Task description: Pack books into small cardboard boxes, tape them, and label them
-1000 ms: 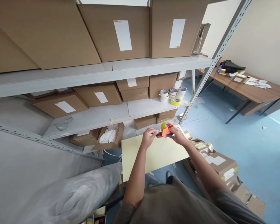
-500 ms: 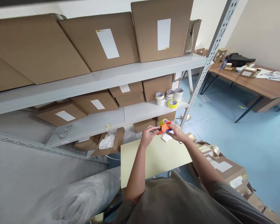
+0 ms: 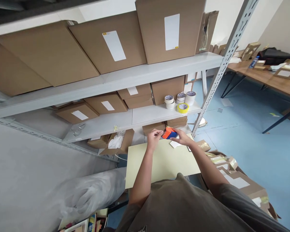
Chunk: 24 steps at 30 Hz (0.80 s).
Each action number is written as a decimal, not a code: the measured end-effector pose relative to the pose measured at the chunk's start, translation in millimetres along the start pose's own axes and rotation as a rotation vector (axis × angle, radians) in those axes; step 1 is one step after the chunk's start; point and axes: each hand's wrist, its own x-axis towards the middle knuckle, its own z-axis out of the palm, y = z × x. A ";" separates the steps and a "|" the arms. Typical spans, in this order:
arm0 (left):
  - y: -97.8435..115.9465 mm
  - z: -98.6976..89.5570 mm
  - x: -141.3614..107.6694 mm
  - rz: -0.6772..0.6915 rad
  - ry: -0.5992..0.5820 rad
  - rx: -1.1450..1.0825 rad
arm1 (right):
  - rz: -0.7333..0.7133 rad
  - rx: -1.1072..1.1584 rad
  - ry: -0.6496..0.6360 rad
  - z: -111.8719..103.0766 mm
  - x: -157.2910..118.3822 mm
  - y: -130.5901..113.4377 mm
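An orange and blue tape dispenser (image 3: pixel 169 132) is held above the pale yellow table top (image 3: pixel 157 161). My right hand (image 3: pixel 183 138) grips its right side, with the thumb along the blue part. At the dispenser's dark left end, the fingers of my left hand (image 3: pixel 154 138) are pinched together; whether they also hold the tape's loose end is too small to tell. A white paper (image 3: pixel 175 143) lies on the table top just under my right hand. Beside my right wrist, the edge of a dark flat thing (image 3: pixel 189 149) shows.
Ahead stands a grey metal rack (image 3: pixel 118 77) with cardboard boxes (image 3: pixel 171 32). White tape rolls (image 3: pixel 169 100) and a yellow tape roll (image 3: pixel 182 108) sit on its middle shelf. Flattened cartons (image 3: pixel 236 180) pile up at right. A bulky plastic-wrapped roll (image 3: pixel 94 193) lies at left.
The tape dispenser has turned in my hands: more of its blue side faces me and its yellow roll has gone out of sight. The head view has shifted slightly left.
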 end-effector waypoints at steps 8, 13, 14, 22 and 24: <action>-4.9 6.4 -0.3 -0.110 -0.005 -0.064 | -0.033 0.040 0.017 -8.3 -0.3 4.3; -1.5 3.3 -0.5 -0.170 -0.058 -0.197 | -0.029 -0.031 0.023 -18.6 -4.2 0.7; -0.4 3.3 -1.0 -0.160 -0.056 -0.182 | -0.033 -0.048 0.027 -20.1 -4.7 -0.9; 8.7 9.4 -7.7 -0.033 0.074 0.041 | 0.034 -0.140 0.067 -17.6 -3.6 -8.4; 12.6 10.7 -10.8 -0.001 0.114 0.093 | 0.037 -0.168 0.071 -16.4 -2.8 -8.3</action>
